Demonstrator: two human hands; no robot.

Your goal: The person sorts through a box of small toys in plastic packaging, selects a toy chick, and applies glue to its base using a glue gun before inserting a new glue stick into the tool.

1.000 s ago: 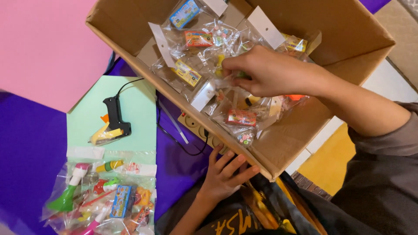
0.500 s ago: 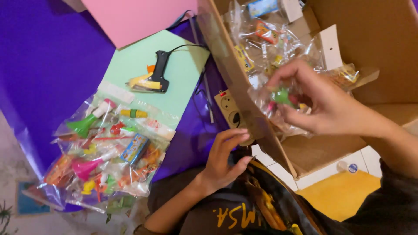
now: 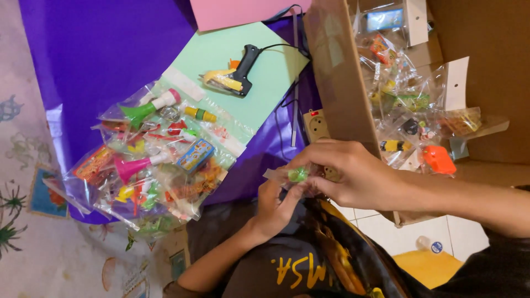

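Note:
My right hand (image 3: 353,174) and my left hand (image 3: 276,207) meet in front of me, both closed around one small clear toy packet (image 3: 295,175) with a green piece inside. The packet is held just outside the near wall of a big cardboard box (image 3: 337,77), which holds several more clear toy packets (image 3: 414,102). To the left, a pile of toy packets (image 3: 160,160) with small plastic horns and coloured bits lies on purple paper (image 3: 99,60).
A yellow and black glue gun (image 3: 234,77) rests on a mint green sheet (image 3: 248,83), its cord running up right. A pink sheet (image 3: 243,12) lies above. A power strip (image 3: 316,126) sits beside the box. Patterned floor covering (image 3: 33,221) at left.
My right hand came out of the box with a packet and moved down to my left hand, which rose to take hold of it. The view swung right and down.

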